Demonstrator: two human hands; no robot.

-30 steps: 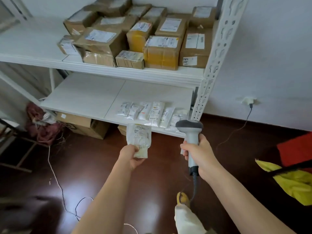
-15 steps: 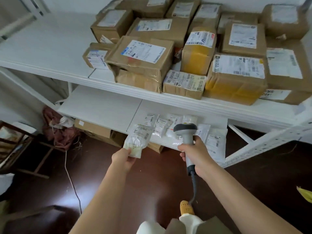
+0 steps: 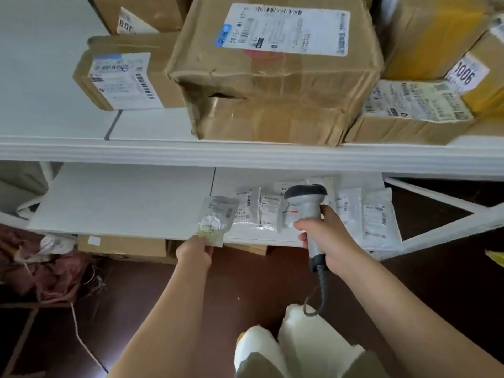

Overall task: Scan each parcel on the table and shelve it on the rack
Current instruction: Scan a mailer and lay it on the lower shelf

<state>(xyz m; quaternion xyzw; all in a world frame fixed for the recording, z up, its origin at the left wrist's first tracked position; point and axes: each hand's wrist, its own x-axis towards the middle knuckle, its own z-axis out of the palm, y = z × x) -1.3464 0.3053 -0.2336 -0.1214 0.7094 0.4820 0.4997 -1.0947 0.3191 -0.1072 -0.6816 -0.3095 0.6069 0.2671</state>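
My left hand [image 3: 195,251] pinches the bottom edge of a small clear plastic parcel [image 3: 216,218] with a white label. The parcel sits over the front edge of the lower white shelf [image 3: 122,197], just left of a row of several similar white pouches [image 3: 261,210]. My right hand [image 3: 326,236] grips the handle of a grey barcode scanner [image 3: 305,203]. The scanner's dark head is above the pouches, and its cable [image 3: 320,293] hangs down below my wrist.
The upper shelf [image 3: 245,154] carries several taped cardboard boxes [image 3: 272,69] with shipping labels. A flat carton [image 3: 122,245] lies under the lower shelf. A reddish cloth heap [image 3: 46,266] and a white cord [image 3: 81,339] lie on the dark floor at left.
The view has closed in on the rack. My left hand has carried the clear parcel forward to the lower shelf's front edge beside the pouches. My right hand keeps the scanner.
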